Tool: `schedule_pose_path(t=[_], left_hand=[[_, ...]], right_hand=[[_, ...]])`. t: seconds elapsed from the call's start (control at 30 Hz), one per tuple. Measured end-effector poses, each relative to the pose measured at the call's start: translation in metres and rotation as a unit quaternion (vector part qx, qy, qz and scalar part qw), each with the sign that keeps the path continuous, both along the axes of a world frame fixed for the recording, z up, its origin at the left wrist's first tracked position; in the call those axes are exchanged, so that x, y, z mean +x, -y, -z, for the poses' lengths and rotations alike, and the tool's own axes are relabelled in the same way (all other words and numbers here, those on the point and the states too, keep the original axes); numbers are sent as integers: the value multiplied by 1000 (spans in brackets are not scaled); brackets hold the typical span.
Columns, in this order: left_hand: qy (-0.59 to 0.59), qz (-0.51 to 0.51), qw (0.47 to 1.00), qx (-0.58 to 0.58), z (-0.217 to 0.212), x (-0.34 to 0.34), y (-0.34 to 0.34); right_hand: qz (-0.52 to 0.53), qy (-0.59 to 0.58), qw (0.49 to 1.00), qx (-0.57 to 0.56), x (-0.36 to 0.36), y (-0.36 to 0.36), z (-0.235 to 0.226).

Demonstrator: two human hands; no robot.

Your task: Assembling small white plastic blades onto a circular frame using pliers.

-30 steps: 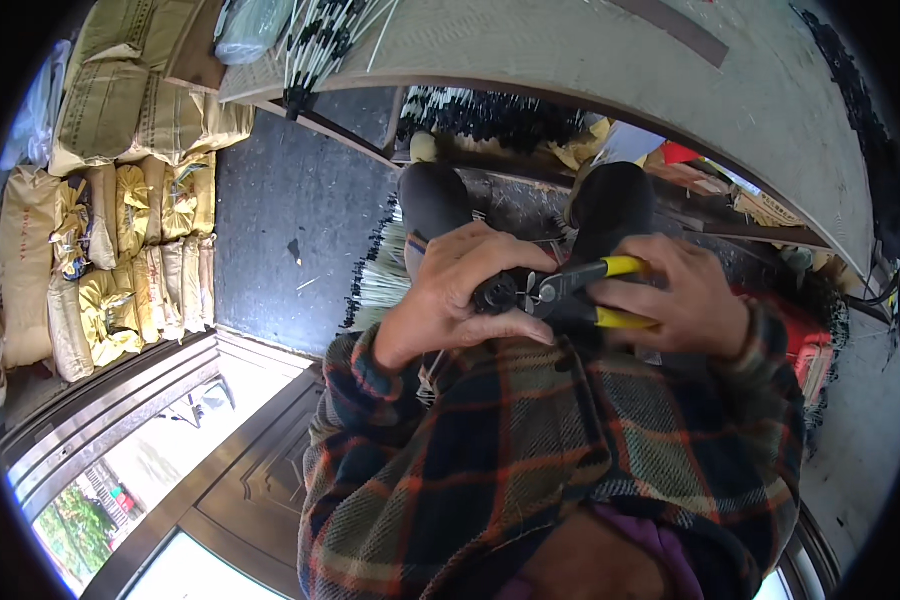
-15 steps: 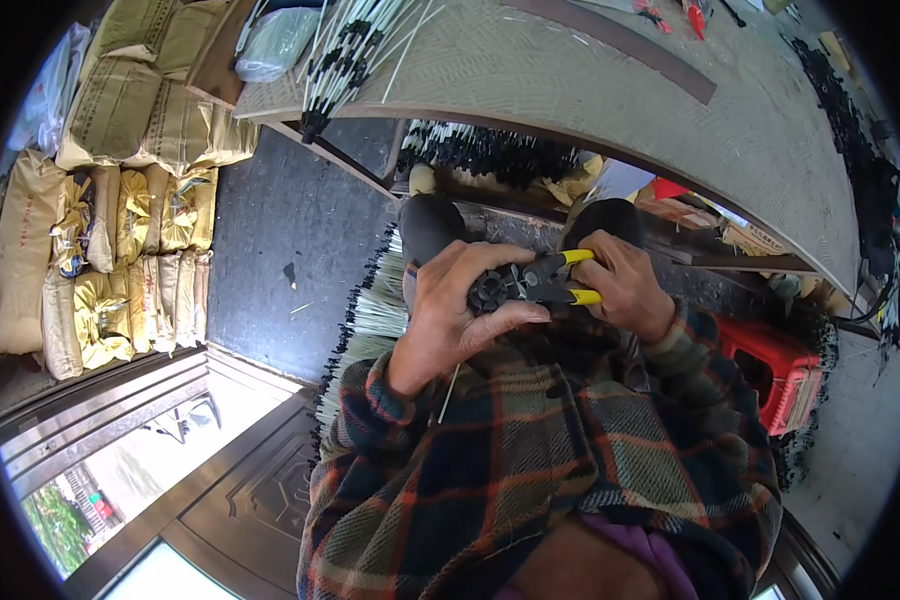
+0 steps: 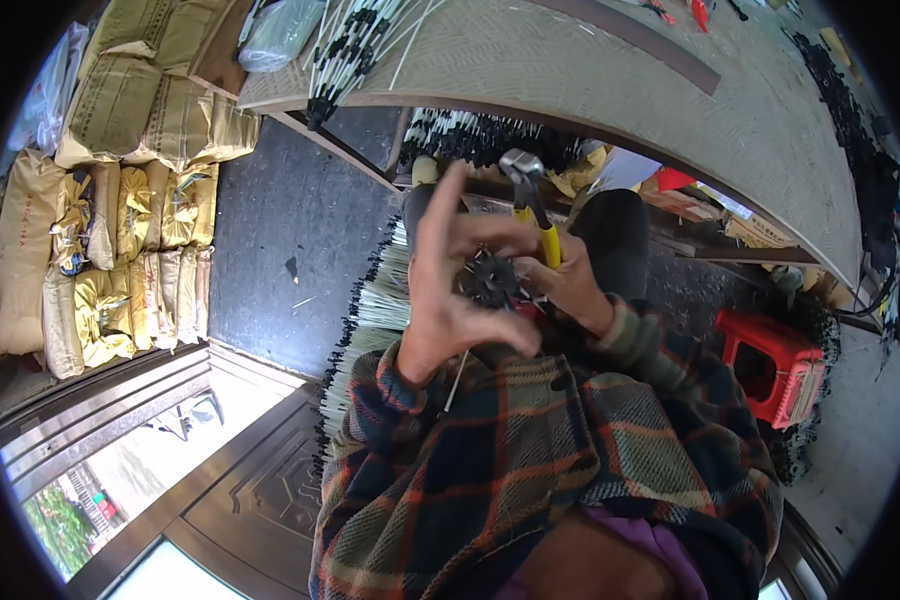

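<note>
Yellow-handled end-cutting pliers (image 3: 522, 165) are gripped in my right hand (image 3: 582, 285), their metal head tilted up and away from me. A black, round, toothed piece (image 3: 492, 278) with thin light prongs sits between my hands above my lap. My left hand (image 3: 432, 285) is open beside it, with fingers and thumb spread wide around it and slightly blurred. What supports the black piece is partly hidden, and I cannot tell whether my right fingertips touch it. A thin white rod (image 3: 457, 382) sticks out below my left hand.
Ahead stands a worktable (image 3: 570, 75) with a bundle of black-and-white rods (image 3: 345, 60) at its left end. White rods with black ends (image 3: 365, 310) are stacked left of my legs. A red plastic stool (image 3: 775, 365) stands at right; filled sacks (image 3: 110, 110) line the left.
The pliers have come off the black piece and swung upward in my right hand. My left hand has loosened, its fingers now spread wide around the piece.
</note>
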State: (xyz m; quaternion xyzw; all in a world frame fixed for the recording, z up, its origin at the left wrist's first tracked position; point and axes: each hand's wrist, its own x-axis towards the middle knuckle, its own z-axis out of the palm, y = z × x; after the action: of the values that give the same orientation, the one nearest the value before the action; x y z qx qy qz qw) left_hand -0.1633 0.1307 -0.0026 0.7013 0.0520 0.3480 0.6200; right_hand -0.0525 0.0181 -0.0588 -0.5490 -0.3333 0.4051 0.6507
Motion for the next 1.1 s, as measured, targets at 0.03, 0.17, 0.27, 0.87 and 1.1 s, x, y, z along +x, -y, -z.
schedule_pose_path(t=[0.03,0.17,0.27,0.87,1.1], left_hand=[[115,-7,991,-74,5,3,2],[244,-224,922,-199,24,-5,1],[-15,-85,996,14,46,-27,-4],[-117,-79,990,6,1,-19,18],[-122,-28,992,-31,5,-17,17]], right_hand=[[2,5,1000,26,-5,0,8],[34,-14,998,58,-1,6,23],[27,8,997,74,-4,9,21],[90,633,768,25,50,27,-59],[145,877,453,64,67,29,-75]])
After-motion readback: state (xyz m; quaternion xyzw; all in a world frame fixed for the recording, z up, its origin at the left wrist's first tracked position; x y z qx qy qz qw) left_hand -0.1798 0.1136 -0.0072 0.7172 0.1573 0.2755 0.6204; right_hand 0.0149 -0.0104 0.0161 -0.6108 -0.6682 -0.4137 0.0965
